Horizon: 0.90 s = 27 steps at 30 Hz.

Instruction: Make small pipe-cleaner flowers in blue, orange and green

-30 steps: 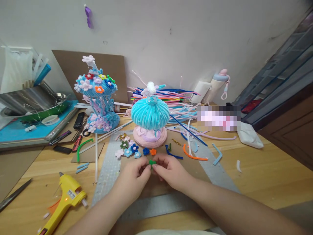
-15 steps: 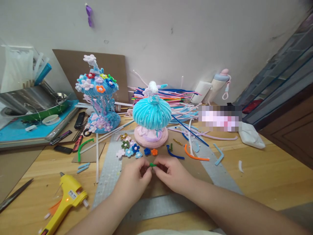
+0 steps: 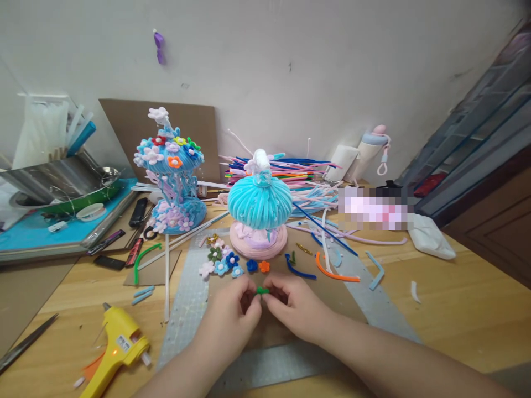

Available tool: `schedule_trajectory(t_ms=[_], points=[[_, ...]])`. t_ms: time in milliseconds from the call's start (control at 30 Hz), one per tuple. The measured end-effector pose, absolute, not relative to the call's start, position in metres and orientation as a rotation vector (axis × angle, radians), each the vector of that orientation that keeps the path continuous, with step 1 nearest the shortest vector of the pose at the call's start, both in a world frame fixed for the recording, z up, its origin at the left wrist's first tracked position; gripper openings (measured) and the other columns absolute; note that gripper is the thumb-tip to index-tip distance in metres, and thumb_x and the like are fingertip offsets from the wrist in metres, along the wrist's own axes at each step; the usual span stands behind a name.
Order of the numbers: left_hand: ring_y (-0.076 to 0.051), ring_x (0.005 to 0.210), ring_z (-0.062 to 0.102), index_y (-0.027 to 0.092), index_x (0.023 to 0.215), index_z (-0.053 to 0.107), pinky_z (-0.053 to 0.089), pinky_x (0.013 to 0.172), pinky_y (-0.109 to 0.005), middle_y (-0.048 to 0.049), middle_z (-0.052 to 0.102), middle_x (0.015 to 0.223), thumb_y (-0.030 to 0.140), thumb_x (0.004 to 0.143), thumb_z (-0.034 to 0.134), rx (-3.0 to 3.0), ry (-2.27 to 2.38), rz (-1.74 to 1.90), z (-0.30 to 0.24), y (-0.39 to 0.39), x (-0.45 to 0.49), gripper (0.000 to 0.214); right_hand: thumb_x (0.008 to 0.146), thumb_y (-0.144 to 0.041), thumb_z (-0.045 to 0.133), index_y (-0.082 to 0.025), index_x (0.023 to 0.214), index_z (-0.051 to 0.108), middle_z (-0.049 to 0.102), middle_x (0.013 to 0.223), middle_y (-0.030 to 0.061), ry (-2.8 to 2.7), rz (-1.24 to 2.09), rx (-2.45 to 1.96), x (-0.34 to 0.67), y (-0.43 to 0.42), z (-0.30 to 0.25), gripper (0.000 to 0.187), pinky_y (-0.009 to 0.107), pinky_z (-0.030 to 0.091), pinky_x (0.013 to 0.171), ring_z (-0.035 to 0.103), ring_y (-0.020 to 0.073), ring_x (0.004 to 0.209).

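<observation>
Between my two hands is a small looped piece of green pipe cleaner. My left hand pinches its left side, and my right hand pinches the right side. Both hands are just above a brown cardboard sheet. Small pipe-cleaner flowers lie beyond my fingers, among them an orange flower and a dark blue flower. Behind them stands a turquoise domed pipe-cleaner piece on a round pink base.
A yellow glue gun with a lit orange light lies at left, near scissors. A flower-covered blue pipe-cleaner model stands farther back. Bundled pipe cleaners lie by the wall. Cut pieces, including an orange strip, lie at right.
The view has tilted slightly upward, so everything sits a little lower in the picture. My hands keep their pinch on the green pipe cleaner, whose loops show a bit more.
</observation>
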<state>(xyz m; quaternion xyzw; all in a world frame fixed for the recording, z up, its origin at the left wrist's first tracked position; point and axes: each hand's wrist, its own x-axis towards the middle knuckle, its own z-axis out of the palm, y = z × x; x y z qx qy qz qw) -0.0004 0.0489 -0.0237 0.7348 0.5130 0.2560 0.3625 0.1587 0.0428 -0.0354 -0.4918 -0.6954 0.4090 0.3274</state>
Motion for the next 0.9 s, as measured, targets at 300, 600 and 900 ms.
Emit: schedule_trajectory(t_ms=[300,600,900], points=[[-0.015,0.059,0.050,0.020,0.076,0.053,0.035,0.052,-0.024,0.0005,0.054,0.065,0.024,0.081,0.045,1.907,1.288,0.700,-0.0215,0.0453,-0.0013,0.011,0.081,-0.016,0.047,-0.017,0.073,0.056,0.048,0.062,-0.0029,-1.839,1.026,-1.222,0.1602,0.0423,-0.0326,0.013,0.021,0.031,0.052,0.042,0.0106,0.057],[-0.016,0.064,0.050,0.020,0.078,0.055,0.035,0.056,-0.026,-0.0011,0.055,0.069,0.024,0.085,0.041,1.996,1.273,0.626,-0.0178,0.0460,-0.0011,0.016,0.081,-0.018,0.047,-0.017,0.070,0.055,0.048,0.061,-0.0033,-1.808,1.047,-1.251,0.1612,0.0418,-0.0337,0.013,0.021,0.031,0.052,0.042,0.0103,0.058],[-0.016,0.063,0.049,0.020,0.073,0.050,0.031,0.056,-0.027,0.0000,0.053,0.067,0.021,0.084,0.040,2.070,1.280,0.456,-0.0166,0.0486,-0.0028,0.015,0.077,-0.012,0.047,-0.016,0.065,0.050,0.043,0.060,-0.0046,-1.882,1.080,-1.200,0.1624,0.0432,-0.0365,0.014,0.021,0.029,0.053,0.039,0.0093,0.058]])
